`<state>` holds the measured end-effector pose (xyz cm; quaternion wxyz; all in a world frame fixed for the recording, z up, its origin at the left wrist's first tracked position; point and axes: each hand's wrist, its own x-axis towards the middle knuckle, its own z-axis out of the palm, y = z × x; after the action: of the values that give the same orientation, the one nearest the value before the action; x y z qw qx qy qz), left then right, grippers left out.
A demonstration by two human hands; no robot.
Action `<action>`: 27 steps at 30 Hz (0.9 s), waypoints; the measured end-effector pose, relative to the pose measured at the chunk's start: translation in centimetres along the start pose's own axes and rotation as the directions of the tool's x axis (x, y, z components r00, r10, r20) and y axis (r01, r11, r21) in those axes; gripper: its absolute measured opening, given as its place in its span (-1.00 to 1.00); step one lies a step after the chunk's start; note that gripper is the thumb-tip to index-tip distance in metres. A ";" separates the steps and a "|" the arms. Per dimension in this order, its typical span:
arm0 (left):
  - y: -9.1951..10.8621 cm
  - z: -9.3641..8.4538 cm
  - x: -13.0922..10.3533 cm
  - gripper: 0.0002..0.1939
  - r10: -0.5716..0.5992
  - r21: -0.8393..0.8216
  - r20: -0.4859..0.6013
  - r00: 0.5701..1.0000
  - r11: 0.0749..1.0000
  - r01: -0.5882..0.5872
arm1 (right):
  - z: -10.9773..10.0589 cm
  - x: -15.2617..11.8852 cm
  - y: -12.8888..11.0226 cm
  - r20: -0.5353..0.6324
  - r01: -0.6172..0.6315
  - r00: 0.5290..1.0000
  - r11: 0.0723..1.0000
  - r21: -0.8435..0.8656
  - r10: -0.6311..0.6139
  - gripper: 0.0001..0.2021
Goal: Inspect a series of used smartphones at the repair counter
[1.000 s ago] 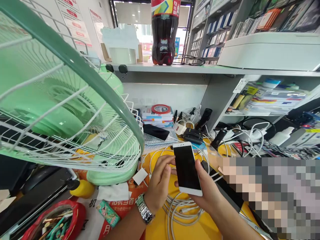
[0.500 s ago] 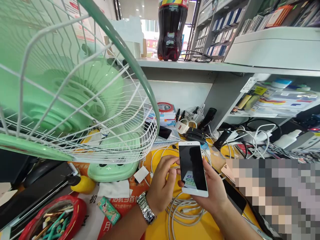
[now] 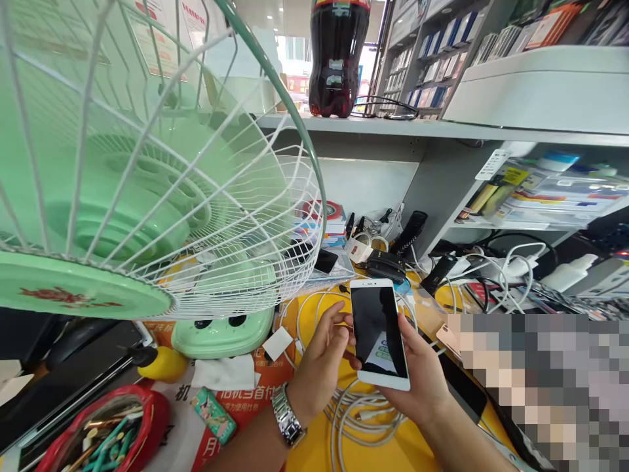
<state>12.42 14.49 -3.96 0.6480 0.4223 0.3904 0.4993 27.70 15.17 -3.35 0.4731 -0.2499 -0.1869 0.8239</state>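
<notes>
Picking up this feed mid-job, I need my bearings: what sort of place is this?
Probably a small shop, perhaps dealing in phones: a white phone in the right hand, a coil of pale cable beneath, and rows of small blue and white items shelved beyond.

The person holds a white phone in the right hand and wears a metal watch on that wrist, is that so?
Not quite: the head view shows the metal watch on the left wrist. The right hand does hold the white phone.
</notes>
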 end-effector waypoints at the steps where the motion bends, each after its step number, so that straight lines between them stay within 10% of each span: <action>1: 0.0 0.0 0.0 -0.39 -0.021 -0.011 0.008 1.000 1.000 0.021 | -0.2 0.0 0.0 -0.009 -0.020 1.000 1.000 -0.008 0.020 -0.52; 7: -1.0 0.6 -0.3 -0.37 -0.221 -0.106 0.179 0.959 0.964 0.242 | -0.2 -0.2 0.4 -0.073 -0.148 0.988 0.973 -0.180 0.137 -0.41; 12: -1.2 1.3 -0.6 -0.42 -0.230 -0.188 0.217 0.949 0.944 0.272 | -0.5 -0.3 1.3 -0.251 0.012 0.954 0.855 -0.518 -0.165 -0.41; 19: -0.4 0.8 -0.3 -0.46 -0.225 -0.224 0.137 0.965 0.942 0.252 | -1.0 0.2 0.9 0.126 0.327 0.835 0.298 -0.897 -0.536 -0.57; 27: -0.4 0.0 0.0 -0.46 -0.176 -0.336 0.037 0.984 0.925 0.178 | -1.6 0.0 1.4 0.210 0.292 0.881 0.138 -0.946 -0.423 -0.46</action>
<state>12.58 14.47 -4.29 0.7544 0.2697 0.3334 0.4970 27.68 14.63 -5.39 0.4089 -0.4773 -0.6789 0.3796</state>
